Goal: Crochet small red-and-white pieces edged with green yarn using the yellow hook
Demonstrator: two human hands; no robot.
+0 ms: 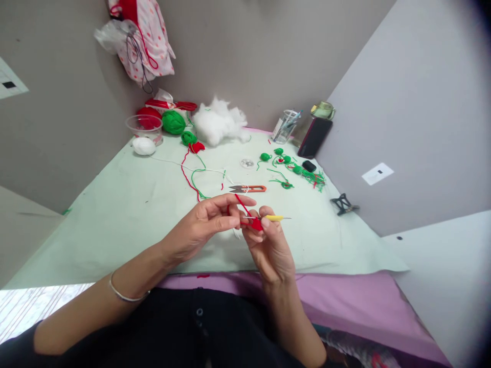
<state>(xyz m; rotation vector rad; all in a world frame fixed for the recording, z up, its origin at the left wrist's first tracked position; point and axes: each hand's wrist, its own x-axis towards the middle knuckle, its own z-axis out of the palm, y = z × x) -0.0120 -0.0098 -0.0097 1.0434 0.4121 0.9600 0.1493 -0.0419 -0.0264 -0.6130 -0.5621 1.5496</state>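
Near the table's front, a small red crocheted piece (256, 224) sits between both hands. My right hand (271, 243) is closed around the yellow handle of a crochet hook (274, 218) and the edge of the red piece. The hook's metal shaft points left across the piece. My left hand (209, 220) has red yarn (242, 204) running over its raised index finger, with its other fingers bent at the piece's left side. Just beyond the hands lie orange-handled thread snips (253, 188).
Green yarn balls (174, 122), a clear tub (143, 128), white stuffing (218, 121) and a white ball (144, 146) stand at the back left. Small green crocheted pieces (297, 169), a glass of tools (284, 128), a phone (315, 138) and a black stand (342, 204) are right.
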